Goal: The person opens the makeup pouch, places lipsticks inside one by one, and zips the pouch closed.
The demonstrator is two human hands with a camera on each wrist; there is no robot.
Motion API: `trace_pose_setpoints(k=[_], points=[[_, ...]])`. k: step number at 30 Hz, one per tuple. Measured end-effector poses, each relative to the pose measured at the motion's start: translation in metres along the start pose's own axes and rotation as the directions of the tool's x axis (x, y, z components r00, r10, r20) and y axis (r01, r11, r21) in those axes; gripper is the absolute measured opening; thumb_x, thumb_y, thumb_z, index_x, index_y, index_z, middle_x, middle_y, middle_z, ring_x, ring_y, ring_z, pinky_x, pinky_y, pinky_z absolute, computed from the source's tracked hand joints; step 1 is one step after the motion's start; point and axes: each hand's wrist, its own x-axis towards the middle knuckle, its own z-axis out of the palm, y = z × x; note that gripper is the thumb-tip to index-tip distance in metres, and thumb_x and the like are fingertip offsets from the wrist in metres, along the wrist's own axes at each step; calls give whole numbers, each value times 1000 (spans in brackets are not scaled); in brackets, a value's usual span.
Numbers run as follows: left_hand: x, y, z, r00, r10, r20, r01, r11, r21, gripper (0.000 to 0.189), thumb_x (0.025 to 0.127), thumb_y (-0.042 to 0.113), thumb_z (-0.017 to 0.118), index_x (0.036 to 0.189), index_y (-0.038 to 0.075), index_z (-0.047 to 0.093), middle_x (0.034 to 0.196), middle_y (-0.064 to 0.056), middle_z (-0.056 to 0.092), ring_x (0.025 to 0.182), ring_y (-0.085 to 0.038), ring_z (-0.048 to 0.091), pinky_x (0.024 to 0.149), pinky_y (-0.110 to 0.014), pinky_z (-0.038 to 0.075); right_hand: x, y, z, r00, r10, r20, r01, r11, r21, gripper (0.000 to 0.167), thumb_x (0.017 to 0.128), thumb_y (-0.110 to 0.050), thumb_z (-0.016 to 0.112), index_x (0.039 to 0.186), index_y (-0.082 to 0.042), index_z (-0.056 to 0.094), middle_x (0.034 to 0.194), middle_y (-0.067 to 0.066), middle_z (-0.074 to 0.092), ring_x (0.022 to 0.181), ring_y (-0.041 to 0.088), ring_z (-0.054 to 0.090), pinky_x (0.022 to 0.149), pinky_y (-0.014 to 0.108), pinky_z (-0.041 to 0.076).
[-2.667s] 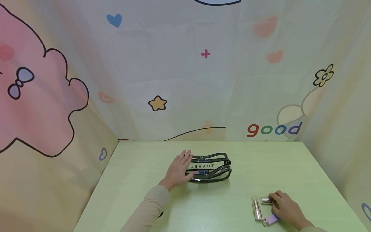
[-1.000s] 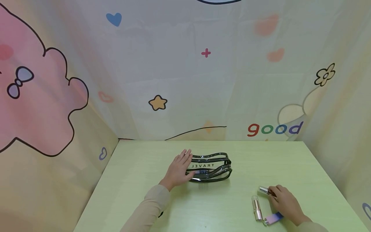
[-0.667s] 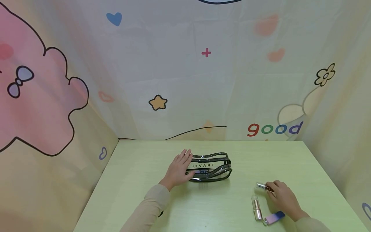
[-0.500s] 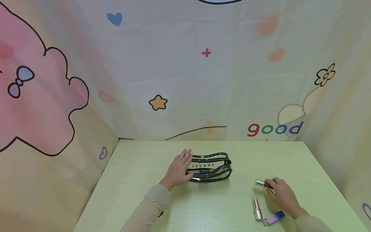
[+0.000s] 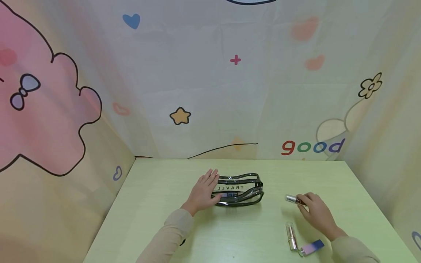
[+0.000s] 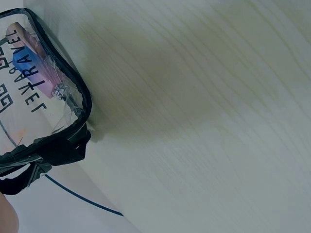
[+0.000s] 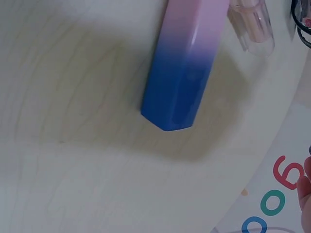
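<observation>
In the head view, my left hand (image 5: pixel 201 193) rests on the left end of a clear, black-edged travel pouch (image 5: pixel 253 190), fingers straight. Through the pouch's clear wall (image 6: pixel 12 99), the left wrist view shows a pink-and-blue tube (image 6: pixel 36 73) inside. My right hand (image 5: pixel 316 212) pinches a lipstick (image 5: pixel 292 198) with a silvery end, above the table and right of the pouch. Below that hand lie a gold lipstick with a clear cap (image 5: pixel 291 236) and a pink-to-blue lipstick tube (image 5: pixel 311 248); the right wrist view shows this blue-ended tube (image 7: pixel 182 73) close up.
The pale green table (image 5: pixel 158 219) ends at a printed curtain (image 5: pixel 210 91) behind and at both sides. A small dark object (image 5: pixel 182 242) shows beside the left sleeve.
My right hand has lifted the lipstick from beside the other two and carried it up and left towards the pouch. The left hand and the pouch stay in place.
</observation>
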Motion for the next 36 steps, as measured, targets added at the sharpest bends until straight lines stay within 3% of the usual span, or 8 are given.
trace_pose_setpoints(k=[18, 29, 36], points=[[1, -2, 5, 1000, -1, 6, 1, 1000, 12, 69, 87, 49, 38, 139, 6, 26, 149, -4, 15, 138, -21, 10, 108, -37, 21, 35, -15, -2, 1000, 1, -29, 1, 999, 43, 30, 64, -5, 74, 92, -4, 64, 80, 6, 56, 71, 17, 48, 58, 33, 41], [1, -3, 6, 1000, 11, -28, -11, 1000, 7, 69, 86, 49, 40, 138, 5, 29, 148, -6, 19, 137, -23, 15, 106, -38, 24, 55, -34, 1, 995, -29, -96, 37, 996, 76, 30, 63, -2, 74, 91, -2, 65, 80, 6, 56, 72, 18, 50, 60, 34, 41], [1, -4, 7, 999, 22, -46, -21, 1000, 22, 69, 86, 50, 38, 138, 6, 29, 148, -6, 20, 136, -23, 16, 106, -38, 25, 70, -45, 4, 995, -25, -92, 34, 995, 98, 29, 65, -3, 74, 92, -3, 65, 82, 7, 57, 74, 19, 49, 61, 35, 42]])
